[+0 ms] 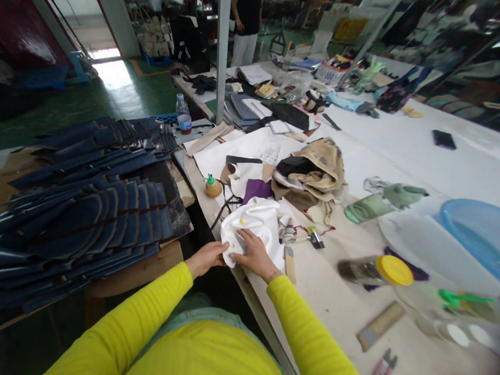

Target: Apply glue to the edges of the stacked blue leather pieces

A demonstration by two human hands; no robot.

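A white cloth (264, 218) with small yellow spots lies bunched at the near edge of the table. My left hand (208, 258) pinches its left edge, the fingers closed on the fabric. On top of the cloth rests my right hand (256, 255), thumb near the left hand and fingers spread over the folds. Just beyond the cloth are a purple piece of fabric (256, 191) and a small round bottle with a green cap (212, 186). A wooden-looking strip (289, 265) lies beside my right wrist.
Stacked dark blue cut pieces (110, 215) fill the stand on the left. Right of the cloth are a yellow-lidded jar (374, 270), a green bottle (369, 208), pink snips (383, 370) and a blue basin (484, 236). A beige camouflage-like cloth (318, 167) lies behind. A person (247, 16) stands in the background.
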